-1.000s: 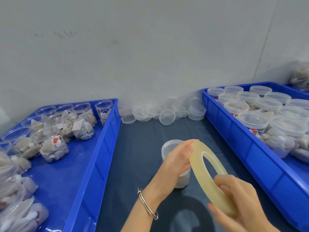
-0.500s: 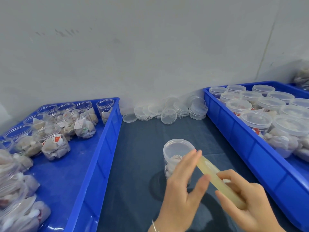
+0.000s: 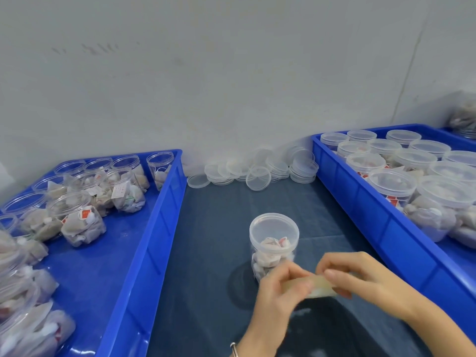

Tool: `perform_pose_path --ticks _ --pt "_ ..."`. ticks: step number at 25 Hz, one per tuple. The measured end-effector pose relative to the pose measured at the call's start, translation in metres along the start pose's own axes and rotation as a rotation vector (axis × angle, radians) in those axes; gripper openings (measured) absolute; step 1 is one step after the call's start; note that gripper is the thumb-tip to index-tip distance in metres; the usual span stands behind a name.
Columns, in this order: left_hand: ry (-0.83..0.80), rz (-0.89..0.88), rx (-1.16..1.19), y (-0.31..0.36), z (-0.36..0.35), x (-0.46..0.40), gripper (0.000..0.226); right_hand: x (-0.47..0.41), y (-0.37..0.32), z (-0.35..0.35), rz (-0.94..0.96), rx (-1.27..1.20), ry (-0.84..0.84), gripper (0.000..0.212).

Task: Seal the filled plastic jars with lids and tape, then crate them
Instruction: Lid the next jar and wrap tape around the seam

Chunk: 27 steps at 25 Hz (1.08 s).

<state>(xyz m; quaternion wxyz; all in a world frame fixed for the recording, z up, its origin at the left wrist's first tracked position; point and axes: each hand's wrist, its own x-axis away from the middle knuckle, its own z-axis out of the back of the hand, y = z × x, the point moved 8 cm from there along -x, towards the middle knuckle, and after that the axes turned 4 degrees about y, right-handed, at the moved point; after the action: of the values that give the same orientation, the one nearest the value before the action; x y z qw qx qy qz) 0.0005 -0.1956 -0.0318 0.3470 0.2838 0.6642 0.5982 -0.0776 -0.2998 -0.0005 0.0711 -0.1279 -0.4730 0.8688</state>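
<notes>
Both the left hand and right hand pinch the thin, light tape roll, probably sticky and floppy, best held by its edges.

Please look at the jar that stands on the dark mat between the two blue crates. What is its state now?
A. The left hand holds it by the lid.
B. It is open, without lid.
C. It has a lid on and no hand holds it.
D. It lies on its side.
C: the jar stands upright with a lid on it, and both the left hand and right hand hold the tape roll in front of it.
</notes>
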Motion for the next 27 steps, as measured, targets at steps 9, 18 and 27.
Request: perform_pose_path --ticks 9,18,27 --pt "0.158 -0.034 -0.117 -0.008 0.019 0.006 0.01 -0.008 0.005 -0.007 -0.052 -0.137 0.035 0.029" --pt "0.405 -0.586 -0.609 0.054 0.012 0.021 0.025 0.008 -0.023 -0.012 -0.031 0.239 -0.012 0.042" --pt "0.323 -0.015 -0.117 0.026 0.025 0.007 0.016 0.012 -0.045 -0.025 -0.165 0.94 -0.019 0.049"
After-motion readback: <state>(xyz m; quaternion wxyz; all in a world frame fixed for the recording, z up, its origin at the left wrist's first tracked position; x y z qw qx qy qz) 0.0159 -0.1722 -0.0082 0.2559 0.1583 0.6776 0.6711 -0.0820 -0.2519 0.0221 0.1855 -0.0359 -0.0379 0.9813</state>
